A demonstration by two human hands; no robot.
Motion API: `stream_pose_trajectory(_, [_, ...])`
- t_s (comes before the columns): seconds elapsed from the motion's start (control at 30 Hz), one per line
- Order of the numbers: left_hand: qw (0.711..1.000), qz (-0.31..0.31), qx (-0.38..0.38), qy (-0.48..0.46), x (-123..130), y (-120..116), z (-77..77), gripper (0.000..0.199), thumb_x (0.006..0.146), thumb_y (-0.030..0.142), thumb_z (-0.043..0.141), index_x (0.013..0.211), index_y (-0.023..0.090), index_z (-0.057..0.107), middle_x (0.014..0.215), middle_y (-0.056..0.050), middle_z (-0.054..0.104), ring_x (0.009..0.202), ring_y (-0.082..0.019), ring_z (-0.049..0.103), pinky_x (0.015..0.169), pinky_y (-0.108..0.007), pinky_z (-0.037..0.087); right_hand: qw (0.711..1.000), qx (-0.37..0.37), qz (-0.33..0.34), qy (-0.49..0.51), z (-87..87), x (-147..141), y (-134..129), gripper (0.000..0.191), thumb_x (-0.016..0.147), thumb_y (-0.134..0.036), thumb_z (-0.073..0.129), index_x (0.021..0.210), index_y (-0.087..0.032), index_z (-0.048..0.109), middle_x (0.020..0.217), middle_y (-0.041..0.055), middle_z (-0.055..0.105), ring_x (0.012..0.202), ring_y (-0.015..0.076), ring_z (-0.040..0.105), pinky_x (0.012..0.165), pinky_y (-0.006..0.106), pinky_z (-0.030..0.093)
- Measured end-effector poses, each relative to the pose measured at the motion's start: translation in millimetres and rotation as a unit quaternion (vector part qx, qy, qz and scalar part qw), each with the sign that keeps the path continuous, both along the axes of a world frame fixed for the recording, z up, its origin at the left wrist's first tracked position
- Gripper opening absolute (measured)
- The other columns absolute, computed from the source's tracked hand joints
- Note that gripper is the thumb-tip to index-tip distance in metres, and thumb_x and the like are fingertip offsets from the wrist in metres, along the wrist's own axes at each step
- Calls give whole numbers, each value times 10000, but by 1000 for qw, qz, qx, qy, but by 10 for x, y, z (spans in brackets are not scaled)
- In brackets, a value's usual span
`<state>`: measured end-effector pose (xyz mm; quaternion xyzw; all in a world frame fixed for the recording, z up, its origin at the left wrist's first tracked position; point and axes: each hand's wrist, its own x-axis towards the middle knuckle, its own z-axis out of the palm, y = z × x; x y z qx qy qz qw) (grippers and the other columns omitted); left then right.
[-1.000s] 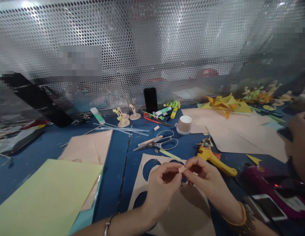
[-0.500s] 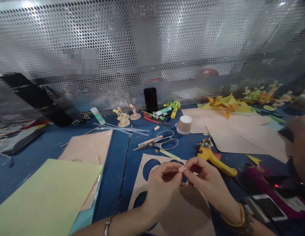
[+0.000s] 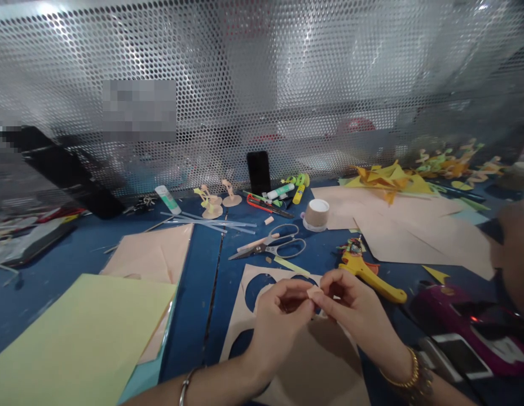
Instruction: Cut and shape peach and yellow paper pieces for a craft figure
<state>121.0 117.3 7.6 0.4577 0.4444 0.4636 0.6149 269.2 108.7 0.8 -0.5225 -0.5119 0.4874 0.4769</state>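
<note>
My left hand and my right hand meet at the lower middle of the head view. Both pinch a small pale peach paper piece between thumbs and fingers. Below them lies a peach sheet with round cut-outs. Scissors rest beyond the sheet, beside a small rolled peach piece. A yellow glue gun lies just past my right hand.
Yellow paper covers the left front. Small paper figures, a glue stick, a tape roll and an upright phone stand behind. Peach sheets spread right. A person's blurred arm is at the right edge.
The fingers of my right hand have shifted slightly around the small paper piece, which is turned a little. The rest looks the same.
</note>
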Motion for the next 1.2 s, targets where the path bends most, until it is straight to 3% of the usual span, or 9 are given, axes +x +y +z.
stream_pose_trajectory(0.13, [1000, 2, -3, -4, 0, -1, -2, 125, 697, 147, 722, 820, 168, 703, 781, -42, 759, 734, -162, 699, 678, -237, 535, 1000, 5, 2, 0, 11, 0, 4, 263, 786, -403, 708, 761, -195, 548, 659, -50, 514, 537, 75, 486, 454, 169, 414])
stream_pose_trajectory(0.37, [999, 27, -24, -22, -23, 13, 17, 117, 708, 156, 713, 823, 175, 709, 757, -28, 748, 679, -142, 683, 644, -226, 534, 997, -54, 26, 51, 10, -9, 11, 283, 764, -424, 726, 882, -192, 615, 685, -28, 576, 540, 90, 505, 431, 169, 461])
stream_pose_trajectory(0.6, [996, 23, -75, -48, -11, 7, 36, 141, 732, 287, 749, 794, 169, 703, 748, -40, 748, 721, -165, 709, 636, -227, 559, 999, -50, 21, 8, -40, 30, 21, 296, 799, -459, 669, 887, -177, 643, 667, -18, 581, 518, 90, 508, 419, 173, 465])
stream_pose_trajectory(0.77, [993, 21, -96, -62, -32, 6, 13, 222, 730, 309, 756, 902, 171, 722, 819, -64, 771, 765, -181, 723, 685, -245, 566, 998, -56, 20, 31, -5, 20, 12, 356, 768, -491, 688, 918, -169, 666, 662, -22, 565, 473, 85, 501, 401, 194, 470])
stream_pose_trajectory(1.07, [998, 34, -56, 11, -38, 35, -25, 175, 693, 306, 788, 805, 172, 770, 763, -51, 746, 685, -160, 675, 668, -251, 551, 999, -44, 5, -1, 22, 37, 18, 304, 759, -463, 689, 825, -166, 694, 573, -28, 568, 420, 88, 511, 407, 203, 450])
stream_pose_trajectory(1.2, [995, 15, -88, -36, -36, 26, -14, 267, 719, 420, 766, 821, 173, 772, 782, -61, 753, 715, -165, 692, 665, -245, 551, 999, -40, -2, -18, 21, 47, 28, 257, 766, -427, 688, 810, -174, 702, 556, -29, 577, 429, 87, 520, 419, 192, 444])
